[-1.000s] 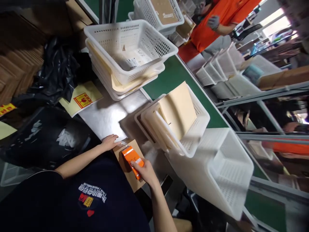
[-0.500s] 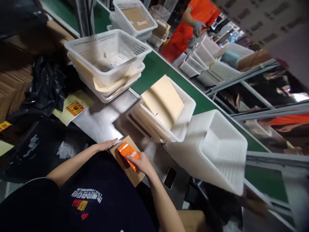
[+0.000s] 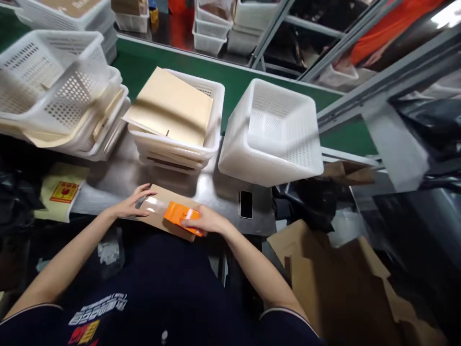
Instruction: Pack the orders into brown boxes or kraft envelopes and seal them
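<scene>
My right hand (image 3: 207,220) is closed around an orange box-shaped item (image 3: 176,214) with white patches and dark print. It holds this over a flat brown cardboard piece (image 3: 183,232) at the near edge of the metal table. My left hand (image 3: 131,203) is at the cardboard's left end, thumb and fingers apart, fingertips touching it. Between those fingertips shows a shiny, clear-looking patch (image 3: 151,203) on the cardboard. What lies beneath the orange item is hidden.
Beyond my hands stands a white basket (image 3: 216,108) holding tan envelopes (image 3: 173,105). Stacked baskets (image 3: 77,96) are at left, nested white bins (image 3: 237,144) at right. A phone (image 3: 246,204) lies on the metal table (image 3: 104,185). A green conveyor belt (image 3: 144,62) runs behind.
My view has swung to the right and levelled. The left hand's fingers, stretched along the cardboard's end before, now spread over that end. The orange item stays in my right hand.
</scene>
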Tool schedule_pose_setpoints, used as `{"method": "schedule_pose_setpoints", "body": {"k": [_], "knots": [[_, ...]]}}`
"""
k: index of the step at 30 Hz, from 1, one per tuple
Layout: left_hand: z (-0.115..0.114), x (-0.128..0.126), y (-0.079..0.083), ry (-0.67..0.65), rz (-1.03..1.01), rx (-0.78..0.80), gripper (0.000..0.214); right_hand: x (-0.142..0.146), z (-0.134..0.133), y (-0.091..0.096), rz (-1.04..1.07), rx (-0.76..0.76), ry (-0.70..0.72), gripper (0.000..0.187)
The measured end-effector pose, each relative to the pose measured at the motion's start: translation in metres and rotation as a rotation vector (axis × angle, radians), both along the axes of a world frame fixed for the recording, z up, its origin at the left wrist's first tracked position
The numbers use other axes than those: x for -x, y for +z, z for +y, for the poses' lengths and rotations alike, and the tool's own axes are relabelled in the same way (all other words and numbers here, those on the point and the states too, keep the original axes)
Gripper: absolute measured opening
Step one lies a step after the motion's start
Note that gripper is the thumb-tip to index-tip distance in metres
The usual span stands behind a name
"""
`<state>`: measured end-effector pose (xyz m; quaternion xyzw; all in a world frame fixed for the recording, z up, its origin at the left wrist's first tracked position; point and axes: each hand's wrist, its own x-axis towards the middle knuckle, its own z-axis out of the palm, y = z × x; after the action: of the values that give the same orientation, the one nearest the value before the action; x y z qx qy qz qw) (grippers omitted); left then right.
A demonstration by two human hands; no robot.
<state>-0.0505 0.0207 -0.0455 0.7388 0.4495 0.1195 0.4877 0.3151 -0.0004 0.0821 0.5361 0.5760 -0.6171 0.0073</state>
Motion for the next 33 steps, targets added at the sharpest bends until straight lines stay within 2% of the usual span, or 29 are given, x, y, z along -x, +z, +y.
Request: {"method": "schedule_pose_setpoints", "body": {"k": [3,5,8,11,14,16,19,24,26,30,33], "knots": [[-0.001,0.004,0.005,-0.023,0.077,-0.015,0.086,-0.065,-0.027,-0.014,-0.080,0.054,0.003,0.035],[-0.006,0.004,0.010,-0.065,0.155,-0.062,0.083,-0.098,-0.042,-0.029,-0.085,0.075,-0.051,0.032],[-0.023,-0.005,0.017,-0.091,0.379,-0.248,0.072,-0.116,-0.053,-0.055,0.038,0.109,-0.112,0.025],[-0.050,-0.032,0.019,-0.124,0.546,-0.467,0.065,-0.099,-0.048,-0.077,0.160,0.071,-0.096,0.025],[-0.070,-0.061,0.015,-0.263,0.511,-0.582,0.069,-0.062,-0.034,-0.094,0.237,0.029,-0.064,0.027],[-0.075,-0.071,0.011,-0.323,0.476,-0.629,0.073,-0.042,-0.026,-0.103,0.264,0.026,-0.041,0.028],[-0.070,-0.071,0.009,-0.343,0.477,-0.679,0.074,-0.042,-0.025,-0.110,0.289,0.032,-0.016,0.030],[-0.064,-0.062,0.010,-0.375,0.514,-0.695,0.078,-0.092,-0.042,-0.122,0.106,-0.008,0.078,0.028],[-0.066,-0.063,0.011,-0.377,0.519,-0.694,0.082,-0.096,-0.045,-0.128,0.019,-0.012,0.113,0.027],[-0.064,-0.067,0.023,-0.438,0.530,-0.705,0.084,-0.066,-0.032,-0.136,-0.109,-0.048,0.159,0.033],[-0.050,-0.076,0.037,-0.557,0.521,-0.673,0.080,-0.038,-0.019,-0.132,-0.188,-0.070,0.201,0.038]]}}
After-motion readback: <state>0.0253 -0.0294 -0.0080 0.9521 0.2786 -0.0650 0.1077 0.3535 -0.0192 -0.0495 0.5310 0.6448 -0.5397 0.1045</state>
